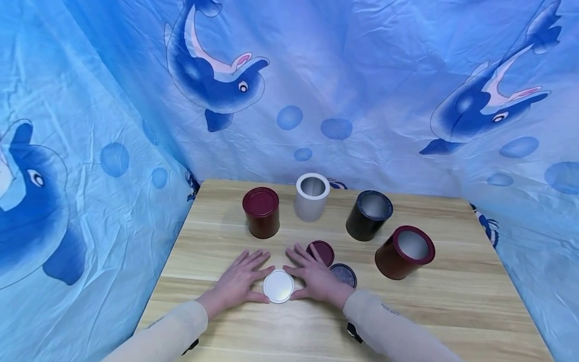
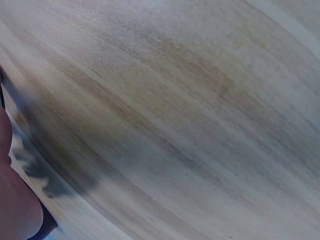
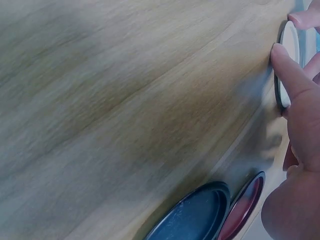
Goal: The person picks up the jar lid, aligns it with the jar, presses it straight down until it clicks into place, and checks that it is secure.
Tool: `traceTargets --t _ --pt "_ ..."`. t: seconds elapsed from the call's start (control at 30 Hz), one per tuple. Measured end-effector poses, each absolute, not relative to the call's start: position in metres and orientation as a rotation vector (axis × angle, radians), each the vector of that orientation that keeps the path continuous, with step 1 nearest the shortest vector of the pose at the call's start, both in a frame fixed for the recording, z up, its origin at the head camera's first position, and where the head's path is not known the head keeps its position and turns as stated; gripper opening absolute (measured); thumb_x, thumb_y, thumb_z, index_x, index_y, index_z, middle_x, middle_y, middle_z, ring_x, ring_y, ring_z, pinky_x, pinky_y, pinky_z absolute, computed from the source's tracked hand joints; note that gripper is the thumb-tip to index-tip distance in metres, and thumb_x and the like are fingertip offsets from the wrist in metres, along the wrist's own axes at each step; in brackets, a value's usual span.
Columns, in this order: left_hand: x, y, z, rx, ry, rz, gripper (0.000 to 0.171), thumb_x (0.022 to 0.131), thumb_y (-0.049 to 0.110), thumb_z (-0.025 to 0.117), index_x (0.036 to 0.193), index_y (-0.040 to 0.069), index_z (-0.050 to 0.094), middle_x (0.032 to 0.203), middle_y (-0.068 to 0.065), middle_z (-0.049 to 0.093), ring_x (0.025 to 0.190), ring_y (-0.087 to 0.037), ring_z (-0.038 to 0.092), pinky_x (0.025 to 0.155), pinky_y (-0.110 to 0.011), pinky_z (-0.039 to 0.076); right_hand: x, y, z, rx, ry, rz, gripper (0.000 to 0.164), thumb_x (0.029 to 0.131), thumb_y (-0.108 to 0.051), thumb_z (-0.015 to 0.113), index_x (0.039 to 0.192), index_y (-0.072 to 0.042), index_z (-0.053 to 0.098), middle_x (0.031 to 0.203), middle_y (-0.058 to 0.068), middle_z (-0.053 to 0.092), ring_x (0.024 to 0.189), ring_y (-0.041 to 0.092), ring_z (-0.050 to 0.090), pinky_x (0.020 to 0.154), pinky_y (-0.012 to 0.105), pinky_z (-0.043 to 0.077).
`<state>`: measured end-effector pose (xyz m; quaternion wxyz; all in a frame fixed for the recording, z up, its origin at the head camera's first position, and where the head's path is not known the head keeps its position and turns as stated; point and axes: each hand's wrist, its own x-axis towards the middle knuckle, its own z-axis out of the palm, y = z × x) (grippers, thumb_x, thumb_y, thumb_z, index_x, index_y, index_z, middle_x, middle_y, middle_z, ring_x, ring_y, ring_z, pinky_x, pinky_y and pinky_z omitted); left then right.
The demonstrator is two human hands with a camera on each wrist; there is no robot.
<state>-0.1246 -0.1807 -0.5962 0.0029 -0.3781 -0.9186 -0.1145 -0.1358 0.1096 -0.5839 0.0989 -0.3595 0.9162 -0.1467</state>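
A round white lid (image 1: 278, 286) lies flat on the wooden table between both hands. My left hand (image 1: 237, 281) has its fingers spread, the thumb and forefinger at the lid's left edge. My right hand (image 1: 318, 279) mirrors it from the other side, with straight fingers fanned out and thumb and forefinger at the right edge. In the right wrist view, a fingertip (image 3: 280, 50) touches the lid's rim. The right hand's outer fingers reach over a dark red lid (image 1: 323, 254), and a black lid (image 1: 345, 276) lies beside its wrist. Only a sliver of hand shows in the left wrist view.
Behind the hands stand a dark red can (image 1: 263, 213) with its lid on and an open white can (image 1: 311, 201). To the right are an open black can (image 1: 367, 216) and an open dark red can (image 1: 400, 256). Blue dolphin-print cloth (image 1: 316, 75) hangs around the table.
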Motion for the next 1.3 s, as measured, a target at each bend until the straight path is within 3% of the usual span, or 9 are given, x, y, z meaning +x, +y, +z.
traceTargets --t 0.63,0.87,1.3 --pt "-0.126 -0.177 -0.598 -1.194 -2.765 -0.431 0.084 0.079 0.072 0.078 0.137 0.012 0.075 0.157 -0.017 0.057 0.148 -0.042 0.048 0.120 -0.067 0.036 -0.135 0.108 -0.580 -1.071 2.679 -0.558 0.075 0.084 -0.050 0.089 0.148 -0.017 0.067 0.174 0.012 0.031 0.164 0.040 0.017 0.128 0.070 0.013" --pt "-0.126 -0.177 -0.598 -1.169 -2.796 -0.427 0.085 0.077 0.074 0.078 0.138 0.015 0.075 0.159 -0.015 0.055 0.151 -0.040 0.046 0.122 -0.066 0.034 -0.133 0.108 -0.583 -1.049 2.669 -0.601 0.082 0.081 -0.054 0.090 0.150 -0.017 0.064 0.176 0.011 0.029 0.164 0.042 0.015 0.127 0.071 0.011" --pt "-0.123 -0.177 -0.603 -1.145 -2.738 -0.458 0.083 0.075 0.074 0.078 0.131 0.012 0.078 0.153 -0.013 0.061 0.147 -0.039 0.050 0.121 -0.064 0.037 -0.134 0.106 -0.586 -1.043 2.680 -0.665 0.079 0.079 -0.049 0.093 0.146 -0.015 0.068 0.174 0.010 0.033 0.162 0.042 0.020 0.126 0.073 0.015"
